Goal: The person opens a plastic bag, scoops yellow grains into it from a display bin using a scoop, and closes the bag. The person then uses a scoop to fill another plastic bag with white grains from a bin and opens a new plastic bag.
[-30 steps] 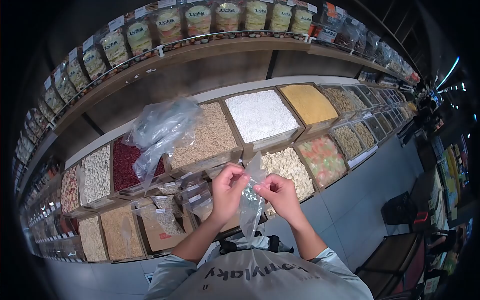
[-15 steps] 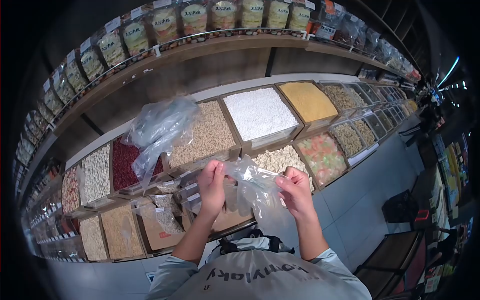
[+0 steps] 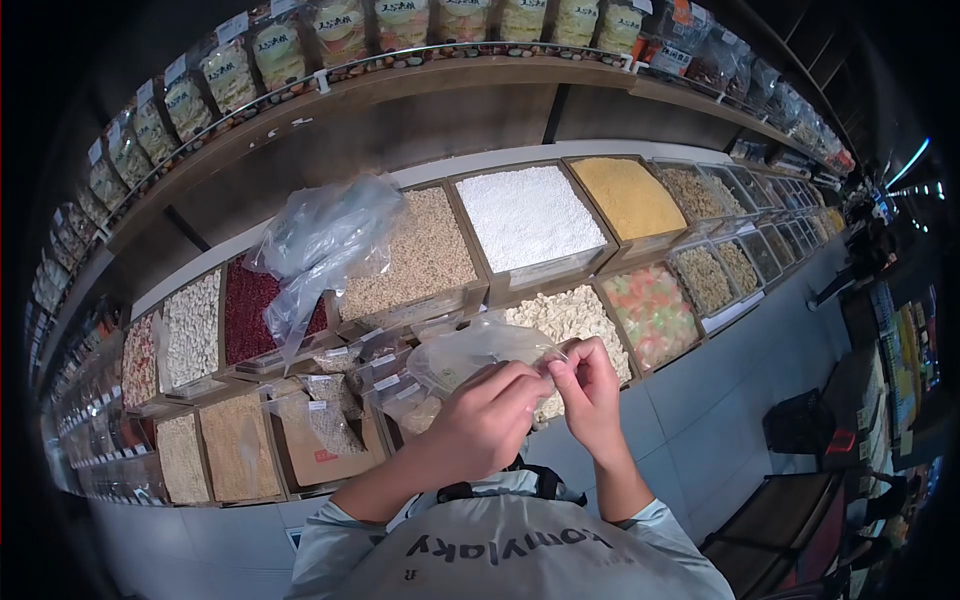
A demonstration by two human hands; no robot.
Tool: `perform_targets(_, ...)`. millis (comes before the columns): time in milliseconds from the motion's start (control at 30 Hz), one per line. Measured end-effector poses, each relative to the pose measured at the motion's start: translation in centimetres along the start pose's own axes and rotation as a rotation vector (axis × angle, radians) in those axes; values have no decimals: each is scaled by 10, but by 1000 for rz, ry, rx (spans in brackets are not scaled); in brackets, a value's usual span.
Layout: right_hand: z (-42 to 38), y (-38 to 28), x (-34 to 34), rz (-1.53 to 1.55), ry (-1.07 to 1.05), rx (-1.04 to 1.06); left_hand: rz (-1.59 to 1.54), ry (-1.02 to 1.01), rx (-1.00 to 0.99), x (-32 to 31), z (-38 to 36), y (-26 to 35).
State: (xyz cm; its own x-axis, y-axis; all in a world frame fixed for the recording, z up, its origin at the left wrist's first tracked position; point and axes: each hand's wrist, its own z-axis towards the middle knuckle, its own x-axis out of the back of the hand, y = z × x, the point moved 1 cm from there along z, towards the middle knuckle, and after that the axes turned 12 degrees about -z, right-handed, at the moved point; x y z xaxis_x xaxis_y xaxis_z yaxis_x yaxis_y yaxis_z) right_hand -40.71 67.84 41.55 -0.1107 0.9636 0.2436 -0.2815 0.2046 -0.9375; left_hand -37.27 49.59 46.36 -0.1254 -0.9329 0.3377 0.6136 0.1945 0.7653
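Note:
A clear plastic bag [image 3: 470, 352] hangs between my two hands, above the lower bins. My left hand [image 3: 492, 418] is closed near one corner of the bag, its fingertips close to those of the other hand. My right hand [image 3: 588, 385] pinches the bag's edge between thumb and fingers. A heap of crumpled clear bags [image 3: 330, 235] lies over the dark red beans [image 3: 250, 310] and the tan grain [image 3: 425, 250]. Just behind my hands is a bin of pale flakes [image 3: 572, 322].
White balls [image 3: 530, 215] and yellow grain [image 3: 628, 198] fill the back bins, with pink and green pieces [image 3: 652, 312] in front. Packaged goods line the shelf [image 3: 420, 80] above. A dark basket [image 3: 800, 422] stands on the floor at right.
My left hand has moved right, up against my right hand. The bag, earlier stretched between the hands, now spreads out to the left behind my left hand.

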Motion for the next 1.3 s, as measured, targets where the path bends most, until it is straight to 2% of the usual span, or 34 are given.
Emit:
perform_targets(33,1,-1,-1,0,-9,-1,-158,-172,229,-11,1,-10)
perform_targets(67,2,-2,-1,25,55,32,-159,-165,233,-19,-1,-20)
perform_targets(133,8,-11,0,99,155,98,123,-416,574,-34,-6,-47)
perform_targets(167,9,-13,1,97,154,95,119,-417,576,-36,-8,-57)
perform_targets(267,11,-15,9,413,255,117,350,-441,751,-20,-6,-71)
perform_targets(300,12,-14,18,353,306,98,347,-437,751,-15,-9,-76)
perform_targets(367,18,-7,22,268,379,125,288,67,625,-1,-15,-90)
perform_targets(400,19,-1,23,268,378,127,288,69,624,6,-17,-95)
perform_targets(467,21,6,23,284,472,171,-91,408,610,21,-15,-101)
perform_targets(500,23,9,21,283,470,173,-93,410,608,20,-16,-99)
perform_targets(567,24,13,13,428,449,155,-276,515,435,14,-13,-84)
perform_targets(633,23,19,7,493,397,152,-170,523,381,-3,-6,-80)
perform_targets(700,22,21,3,548,415,99,51,102,496,-17,-6,-95)
perform_targets(733,21,26,6,504,406,124,-225,174,580,-28,-16,-121)
perform_targets(767,21,33,8,501,405,126,-228,175,579,-28,-16,-128)
perform_targets(833,24,34,10,215,440,164,-515,440,627,-22,-13,-141)
perform_targets(867,26,26,12,213,439,168,-369,392,572,-16,-10,-145)
perform_targets(900,28,15,14,-255,325,247,-371,396,571,-7,-9,-151)
perform_targets(967,44,5,24,-715,197,318,-176,19,580,22,16,-140)
perform_targets(1000,64,9,45,-894,-156,267,-171,71,464,43,46,-115)
perform_targets(1033,71,9,59,-929,-207,225,-164,117,358,57,71,-77)
perform_targets(1067,74,1,67,-864,2,208,11,344,129,63,84,-35)
perform_targets(1100,79,-14,69,-749,270,239,59,443,-168,54,81,-18)
perform_targets(1133,77,-18,63,-688,355,239,150,544,-456,45,77,-1)
perform_targets(1167,68,-8,49,-670,348,239,235,381,-539,26,67,-11)
perform_targets(1200,58,14,28,-724,192,241,299,212,-624,6,56,-21)
perform_targets(1300,34,136,10,-1222,-616,89,552,6,-285,-32,2,-178)
